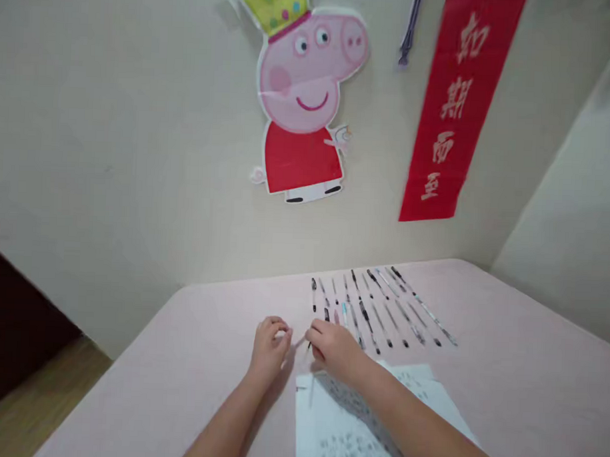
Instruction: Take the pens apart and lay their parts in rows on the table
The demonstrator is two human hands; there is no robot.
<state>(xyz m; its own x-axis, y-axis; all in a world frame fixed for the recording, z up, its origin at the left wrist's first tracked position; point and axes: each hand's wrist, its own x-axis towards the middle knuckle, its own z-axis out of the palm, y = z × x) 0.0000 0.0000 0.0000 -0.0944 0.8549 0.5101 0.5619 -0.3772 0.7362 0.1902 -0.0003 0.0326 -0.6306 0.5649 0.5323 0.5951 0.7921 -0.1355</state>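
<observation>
My left hand (269, 344) and my right hand (333, 346) meet over the pink table (504, 395), fingers curled. Between them they pinch a thin pen (301, 342), of which only a short pale piece and a dark tip show. Just beyond the hands lies a row of several pens and pen parts (377, 308), laid side by side and pointing away from me. Under my right forearm rests a white sheet of paper (338, 429) covered with handwriting.
The table stands against a cream wall with a cartoon pig sticker (304, 102) and a red banner with gold characters (454, 107). A wooden floor (28, 412) and a dark piece of furniture (6, 318) lie left of the table.
</observation>
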